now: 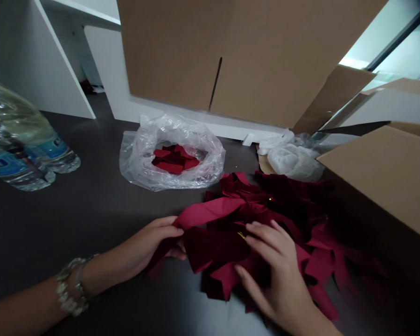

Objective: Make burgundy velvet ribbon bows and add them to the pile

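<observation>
My left hand (160, 240) pinches a dark red velvet ribbon (210, 212) between thumb and fingers; its paler underside curls up to the right. Over the heap of red velvet ribbons (322, 249) lies my right hand (278, 261), fingers spread, the thumb apart. Its fingertips are close to a small gold-coloured piece (241, 235) on the velvet; whether they touch it I cannot tell. Behind the heap, a clear plastic bag (136, 165) stands with its mouth rolled open, and more red velvet pieces (175, 158) lie inside.
Wrapped water bottles (31, 149) stand at the left on the dark table (101, 200). A large cardboard sheet (245, 60) rises at the back. Crumpled white plastic (294, 161) lies behind the heap, and an open cardboard box (385, 163) borders the right side.
</observation>
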Demonstrator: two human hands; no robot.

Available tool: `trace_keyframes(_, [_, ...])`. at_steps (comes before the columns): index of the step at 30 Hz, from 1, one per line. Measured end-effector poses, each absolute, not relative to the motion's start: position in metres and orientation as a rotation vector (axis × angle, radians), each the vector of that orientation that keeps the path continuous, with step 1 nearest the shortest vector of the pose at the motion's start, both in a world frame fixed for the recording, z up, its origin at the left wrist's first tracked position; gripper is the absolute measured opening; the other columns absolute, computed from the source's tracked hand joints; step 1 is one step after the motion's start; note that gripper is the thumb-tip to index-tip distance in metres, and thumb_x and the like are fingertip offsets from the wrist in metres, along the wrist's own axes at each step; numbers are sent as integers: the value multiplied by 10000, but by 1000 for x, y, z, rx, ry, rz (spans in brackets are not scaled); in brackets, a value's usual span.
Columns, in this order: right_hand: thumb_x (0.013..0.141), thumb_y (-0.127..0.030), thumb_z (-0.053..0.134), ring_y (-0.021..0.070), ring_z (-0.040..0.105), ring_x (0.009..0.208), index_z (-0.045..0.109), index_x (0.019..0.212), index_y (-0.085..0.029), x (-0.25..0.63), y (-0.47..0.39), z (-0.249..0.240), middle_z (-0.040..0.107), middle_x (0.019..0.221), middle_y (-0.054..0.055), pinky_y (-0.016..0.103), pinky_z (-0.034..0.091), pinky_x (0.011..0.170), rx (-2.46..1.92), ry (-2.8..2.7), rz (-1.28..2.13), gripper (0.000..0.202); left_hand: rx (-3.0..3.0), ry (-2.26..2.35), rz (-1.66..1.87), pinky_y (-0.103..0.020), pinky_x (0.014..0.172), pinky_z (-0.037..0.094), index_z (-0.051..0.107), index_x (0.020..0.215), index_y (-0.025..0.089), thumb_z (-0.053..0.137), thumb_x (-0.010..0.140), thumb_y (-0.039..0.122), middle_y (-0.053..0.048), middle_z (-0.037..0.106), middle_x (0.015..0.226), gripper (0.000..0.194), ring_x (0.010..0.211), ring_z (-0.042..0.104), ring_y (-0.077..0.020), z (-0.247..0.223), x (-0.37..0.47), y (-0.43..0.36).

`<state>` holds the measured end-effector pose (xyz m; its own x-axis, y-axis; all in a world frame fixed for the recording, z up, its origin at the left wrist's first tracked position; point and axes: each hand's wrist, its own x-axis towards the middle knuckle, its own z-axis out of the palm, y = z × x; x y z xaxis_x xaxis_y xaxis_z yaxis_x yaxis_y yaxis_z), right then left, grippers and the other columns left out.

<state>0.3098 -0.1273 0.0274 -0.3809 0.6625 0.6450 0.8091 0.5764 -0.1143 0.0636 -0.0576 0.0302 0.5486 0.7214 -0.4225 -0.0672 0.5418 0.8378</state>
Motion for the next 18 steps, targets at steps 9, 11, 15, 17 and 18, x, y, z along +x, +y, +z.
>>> trace_keyframes(9, [844, -385, 619, 286, 481, 1253, 410, 1361, -213, 408, -100, 3, 505, 1354, 146, 519, 411, 1016, -1465, -2457, -218, 583, 1192, 1045, 542, -214, 506, 317, 565, 724, 160, 555, 774, 315, 55, 477, 444, 163, 453, 412, -93, 37, 58, -52])
trace_keyframes(11, [869, -319, 590, 263, 515, 1224, 421, 1350, -223, 423, -98, 5, 527, 1336, 130, 472, 448, 998, -1478, -2466, -186, 518, 1220, 1029, 549, -214, 515, 325, 568, 728, 156, 569, 766, 303, 55, 482, 457, 152, 466, 416, -92, 38, 59, -54])
trace_keyframes(15, [898, -246, 524, 248, 540, 1194, 392, 1372, -222, 456, -93, 4, 534, 1320, 126, 414, 486, 968, -1542, -2435, -154, 492, 1074, 1003, 610, -203, 486, 322, 523, 699, 167, 592, 765, 297, 75, 425, 462, 162, 445, 409, -84, 32, 60, -54])
trace_keyframes(17, [902, -231, 477, 280, 537, 1191, 379, 1393, -235, 474, -90, 1, 514, 1335, 131, 452, 480, 962, -1625, -2379, -196, 500, 963, 956, 687, -196, 488, 345, 469, 638, 178, 609, 760, 292, 73, 418, 467, 218, 450, 427, -82, 31, 58, -52])
trace_keyframes(18, [897, -221, 455, 304, 536, 1185, 367, 1407, -238, 482, -89, 0, 500, 1345, 140, 477, 478, 952, -1688, -2351, -219, 518, 896, 931, 731, -192, 491, 362, 454, 621, 181, 621, 743, 278, 68, 435, 479, 228, 458, 440, -82, 31, 56, -51])
